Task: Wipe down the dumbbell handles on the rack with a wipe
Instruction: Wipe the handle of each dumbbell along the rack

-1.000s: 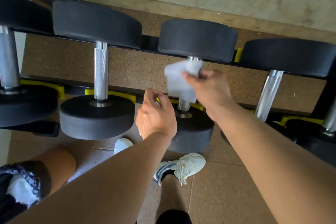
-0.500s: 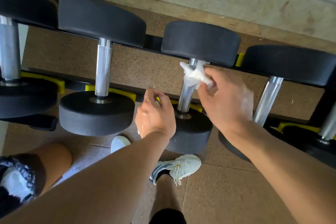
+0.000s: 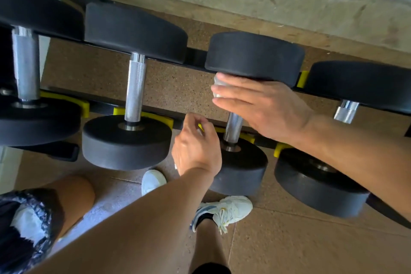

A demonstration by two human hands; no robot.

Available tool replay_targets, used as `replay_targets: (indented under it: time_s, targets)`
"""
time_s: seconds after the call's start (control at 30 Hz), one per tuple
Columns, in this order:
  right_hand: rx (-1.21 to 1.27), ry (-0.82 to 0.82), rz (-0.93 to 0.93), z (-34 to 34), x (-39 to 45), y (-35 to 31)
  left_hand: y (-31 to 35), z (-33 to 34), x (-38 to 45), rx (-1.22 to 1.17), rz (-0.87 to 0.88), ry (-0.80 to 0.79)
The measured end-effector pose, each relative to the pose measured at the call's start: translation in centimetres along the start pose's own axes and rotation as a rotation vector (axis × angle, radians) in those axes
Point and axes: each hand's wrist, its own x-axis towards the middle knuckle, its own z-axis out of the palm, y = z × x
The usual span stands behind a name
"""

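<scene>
Wipe (image 3: pixel 216 87) pressed against dumbbell handle (image 3: pixel 233 127) by straight-fingered right hand (image 3: pixel 264 107); left hand (image 3: pixel 195 149) curled near rack (image 3: pixel 155 110) front edge, contents indiscernible.

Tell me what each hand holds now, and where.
Right hand presses the wipe around the handle's upper end with straight fingers. Left hand is curled; contents unclear.

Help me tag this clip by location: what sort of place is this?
Most likely a gym's free-weight area: black dumbbells with knurled steel handles sit in a rack with yellow saddles over speckled rubber flooring.
</scene>
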Motion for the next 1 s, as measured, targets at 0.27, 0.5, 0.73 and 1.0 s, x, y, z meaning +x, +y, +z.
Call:
replay_targets:
  time_s: [0.27, 0.5, 0.73, 1.0]
  targets:
    - [0.107, -0.257, -0.16, 2.2, -2.7, -2.1, -0.3, 0.3, 0.2, 0.028, 0.001, 0.01]
    - [-0.118, -0.199, 0.033, 0.8, -1.9, 0.8, -0.2, 0.2, 0.2, 0.027, 0.003, 0.014]
    - [0.035, -0.221, -0.071, 1.1, -3.0, 0.1, -0.5, 0.5, 0.5, 0.021, -0.03, 0.028]
    - [0.421, -0.296, 0.123, 1.9, -4.8, -3.3, -1.0, 0.6, 0.7, 0.009, -0.006, 0.048]
